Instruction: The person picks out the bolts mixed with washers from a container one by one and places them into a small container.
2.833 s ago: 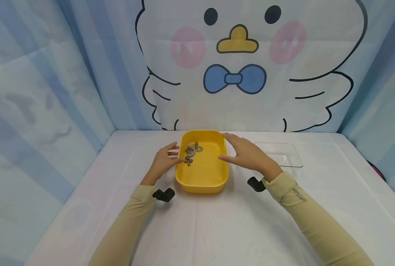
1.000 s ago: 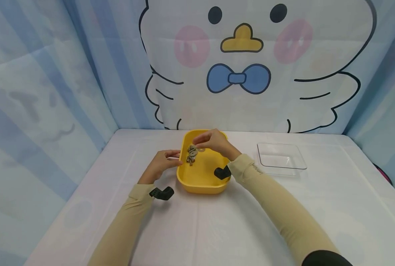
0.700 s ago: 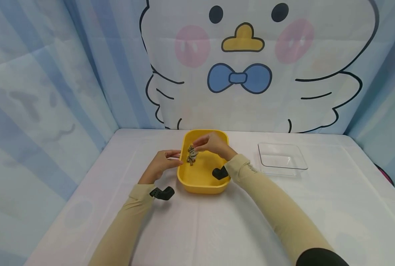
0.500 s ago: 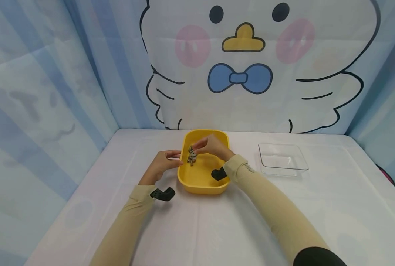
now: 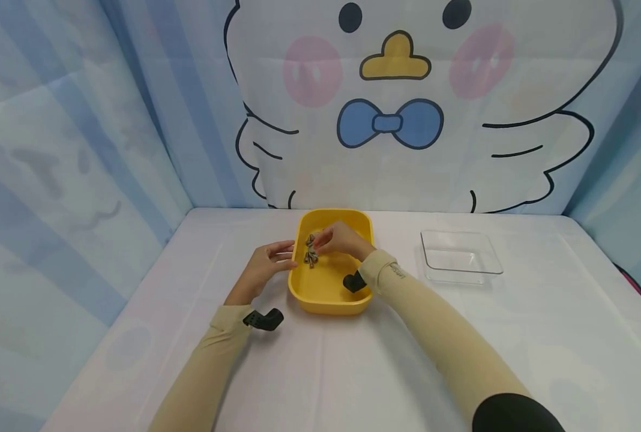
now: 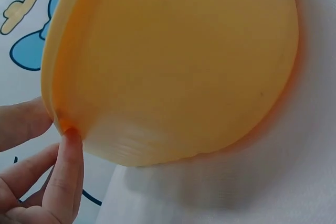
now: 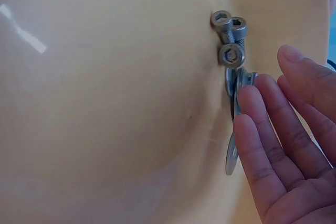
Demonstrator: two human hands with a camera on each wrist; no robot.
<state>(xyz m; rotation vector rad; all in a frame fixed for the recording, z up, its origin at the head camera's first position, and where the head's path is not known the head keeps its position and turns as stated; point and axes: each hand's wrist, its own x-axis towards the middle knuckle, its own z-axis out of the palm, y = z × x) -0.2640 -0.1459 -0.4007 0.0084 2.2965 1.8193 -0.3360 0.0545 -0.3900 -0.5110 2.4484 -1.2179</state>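
A yellow plastic tray [image 5: 330, 291] sits on the white table, with a small heap of metal socket-head screws [image 7: 231, 55] and flat washers [image 7: 232, 153] against its left inner side. My left hand [image 5: 263, 266] pinches the tray's left wall between thumb and fingers. Reaching in over the right side, my right hand [image 5: 343, 239] is at the heap. In the right wrist view its fingers [image 7: 253, 148] are loosely extended, fingertips right at the washers and a screw, with the thumb held apart from them. Part of the heap is hidden behind these fingers.
A clear plastic box [image 5: 461, 257] stands on the table [image 5: 320, 372] to the right of the tray. Behind the table hangs a cloth backdrop [image 5: 388, 174] with a cartoon print. Striped cloth walls [image 5: 72, 150] close in both sides.
From beside the tray's right rim, my right hand has moved left and down into the tray, onto the screws and washers. My left hand has stayed at the left wall.
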